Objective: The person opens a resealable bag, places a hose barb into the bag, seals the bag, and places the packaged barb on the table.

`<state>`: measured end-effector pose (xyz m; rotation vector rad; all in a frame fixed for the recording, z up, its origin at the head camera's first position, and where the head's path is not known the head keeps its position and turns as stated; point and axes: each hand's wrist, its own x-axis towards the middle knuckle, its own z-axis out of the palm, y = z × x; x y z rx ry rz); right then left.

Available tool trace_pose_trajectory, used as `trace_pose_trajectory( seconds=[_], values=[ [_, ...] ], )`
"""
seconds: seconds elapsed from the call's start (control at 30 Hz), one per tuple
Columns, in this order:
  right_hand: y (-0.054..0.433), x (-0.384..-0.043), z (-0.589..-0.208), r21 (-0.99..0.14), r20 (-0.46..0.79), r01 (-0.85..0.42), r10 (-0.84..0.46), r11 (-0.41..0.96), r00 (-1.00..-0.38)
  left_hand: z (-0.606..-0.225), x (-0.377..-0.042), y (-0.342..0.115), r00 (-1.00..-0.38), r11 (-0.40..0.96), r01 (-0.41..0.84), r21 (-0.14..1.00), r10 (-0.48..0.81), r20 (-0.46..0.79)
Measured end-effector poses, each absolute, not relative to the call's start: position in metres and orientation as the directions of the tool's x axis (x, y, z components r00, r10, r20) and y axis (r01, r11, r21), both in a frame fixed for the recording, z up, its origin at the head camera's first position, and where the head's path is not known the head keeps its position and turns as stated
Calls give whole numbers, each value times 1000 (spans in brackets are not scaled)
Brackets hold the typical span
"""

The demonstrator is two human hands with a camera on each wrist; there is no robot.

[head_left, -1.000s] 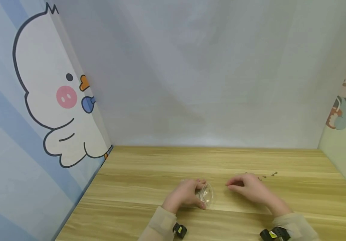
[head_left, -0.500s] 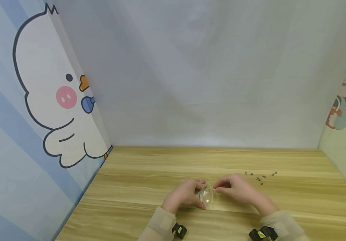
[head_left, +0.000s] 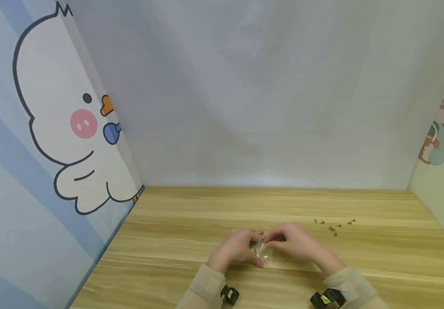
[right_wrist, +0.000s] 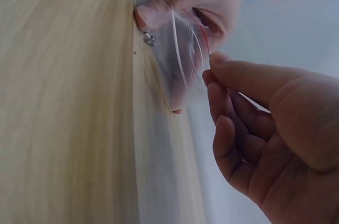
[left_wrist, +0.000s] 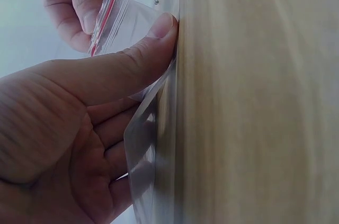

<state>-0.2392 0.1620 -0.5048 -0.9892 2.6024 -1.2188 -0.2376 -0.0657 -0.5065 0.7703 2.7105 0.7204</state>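
Observation:
A clear zip-lock bag (head_left: 267,254) with a red line along its mouth lies low over the table, its mouth facing right. My left hand (head_left: 234,249) holds it, thumb on the near side and fingers on the far side, keeping the mouth apart. My right hand (head_left: 297,243) is right at that mouth, thumb and forefinger pinched together. Between those tips the right wrist view shows a tiny speck of a small metal piece (right_wrist: 210,55), mostly hidden by the fingers. Another shiny metal piece (right_wrist: 149,39) shows by the bag near the left thumb.
Several small metal pieces (head_left: 339,225) lie scattered on the wood-grain table (head_left: 183,214), to the right of and beyond the right hand. A pale curtain (head_left: 268,107) hangs behind the table. A wall with a cartoon bird (head_left: 48,86) stands along the left side.
My right hand has moved left from beside the scattered metal pieces to the bag's mouth, fingertips pinched, uncovering more of those pieces. The left hand and bag have stayed in place.

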Motion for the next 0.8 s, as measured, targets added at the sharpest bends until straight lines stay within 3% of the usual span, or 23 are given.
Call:
trace_pose_trajectory(
  seconds=[0.8],
  values=[
    [164, -239, -505, -744, 166, -495, -594, 448, -787, -504, -236, -67, -833, 724, 418, 548, 547, -87]
  ],
)
